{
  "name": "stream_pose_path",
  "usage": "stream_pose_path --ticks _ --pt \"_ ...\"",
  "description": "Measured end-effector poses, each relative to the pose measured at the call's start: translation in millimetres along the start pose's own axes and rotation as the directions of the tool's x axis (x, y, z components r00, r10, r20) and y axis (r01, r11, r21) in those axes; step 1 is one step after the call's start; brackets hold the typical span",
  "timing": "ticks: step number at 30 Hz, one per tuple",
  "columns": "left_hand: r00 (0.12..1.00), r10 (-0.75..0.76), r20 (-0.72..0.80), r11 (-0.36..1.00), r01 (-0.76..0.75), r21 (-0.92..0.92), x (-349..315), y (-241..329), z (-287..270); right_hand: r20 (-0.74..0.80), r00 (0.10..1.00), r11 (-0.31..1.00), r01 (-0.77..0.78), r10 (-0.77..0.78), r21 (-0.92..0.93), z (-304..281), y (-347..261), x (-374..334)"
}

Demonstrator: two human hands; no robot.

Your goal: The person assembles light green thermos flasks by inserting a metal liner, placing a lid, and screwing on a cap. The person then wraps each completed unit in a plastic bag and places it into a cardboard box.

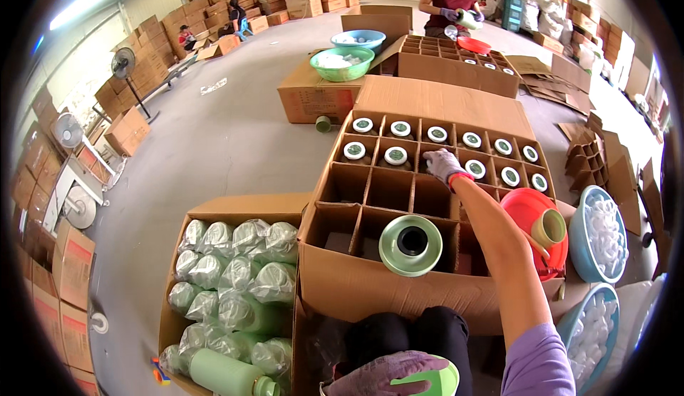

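My right hand [443, 164], in a light glove with a red band at the wrist, reaches into a compartment of the divided carton [370, 289]. Its fingers are bent downward, and what they touch inside is hidden. White-capped bottles [395, 156] stand upright in the two far rows. On the near dividers rests a pale green round vessel [394, 261] with a dark centre. At the lower edge my gloved left hand [385, 376] is wrapped round a bright green, round-rimmed cup-like piece [440, 380], partly cut off by the frame.
Left of me, an open carton [168, 282] holds several plastic-wrapped green bottles [246, 275]. At right are a red basin [519, 204] with an olive cup [548, 226] and blue basins [595, 271] of white parts. A co-worker [452, 1] stands beyond another divided carton [456, 75].
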State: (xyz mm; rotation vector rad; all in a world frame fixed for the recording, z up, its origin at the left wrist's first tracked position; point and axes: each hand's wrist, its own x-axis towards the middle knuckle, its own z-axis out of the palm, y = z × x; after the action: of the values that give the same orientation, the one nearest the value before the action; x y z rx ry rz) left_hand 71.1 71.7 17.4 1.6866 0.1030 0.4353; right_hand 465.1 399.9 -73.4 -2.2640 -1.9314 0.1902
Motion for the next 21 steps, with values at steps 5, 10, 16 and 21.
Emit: stream_pose_path --ticks 5,10,16,21 --pt "0.992 -0.076 -0.104 0.993 0.065 -0.103 -4 0 3 -0.026 0.994 0.994 0.108 -0.108 -0.020 10 -24 5" --pt "0.989 -0.144 -0.017 0.983 0.141 -0.117 -1 -1 2 -0.243 0.969 0.997 0.056 -0.044 0.043 -55 -40 -21" --pt "0.802 -0.191 -0.567 0.868 -0.132 -0.479 11 -12 -21 -0.580 0.717 0.865 0.500 -0.386 0.043 -183 -91 -133" --pt "0.771 -0.163 -0.616 0.548 -0.449 -0.706 54 -7 -48 -0.559 0.618 0.674 0.726 -0.553 0.135 -221 -133 -272"
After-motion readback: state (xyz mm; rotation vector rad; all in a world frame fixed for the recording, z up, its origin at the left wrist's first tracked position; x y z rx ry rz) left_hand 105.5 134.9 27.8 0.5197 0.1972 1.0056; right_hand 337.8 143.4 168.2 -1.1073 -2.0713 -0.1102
